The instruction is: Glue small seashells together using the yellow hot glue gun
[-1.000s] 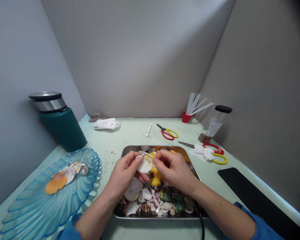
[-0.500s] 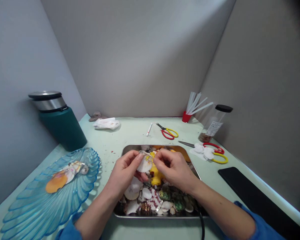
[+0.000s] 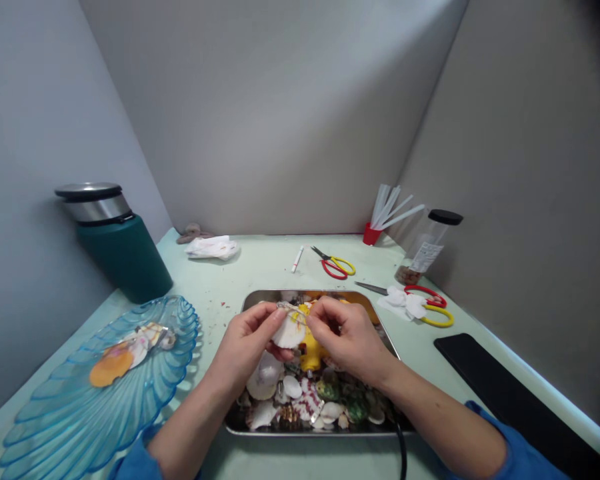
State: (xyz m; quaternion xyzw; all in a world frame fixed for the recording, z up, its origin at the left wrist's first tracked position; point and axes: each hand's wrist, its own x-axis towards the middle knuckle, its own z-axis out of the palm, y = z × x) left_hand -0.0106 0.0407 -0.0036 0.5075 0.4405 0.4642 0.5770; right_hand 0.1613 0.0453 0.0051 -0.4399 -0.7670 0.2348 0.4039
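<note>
the left hand (image 3: 247, 341) has its grip closed, thumb over fingers, on the edge of a white shell (image 3: 288, 334). the right hand (image 3: 349, 337) has its grip in a tight pinch just beside it, on a thin pale strand (image 3: 294, 309) that runs across the shell's top. below both grips lies a yellow tool (image 3: 311, 361), in a metal tray (image 3: 310, 433) with mixed shells (image 3: 307, 401). left of the left grip, a blue dish (image 3: 115, 417) stands on the counter (image 3: 267, 267); beyond the grips lie small scissors (image 3: 332, 260).
</note>
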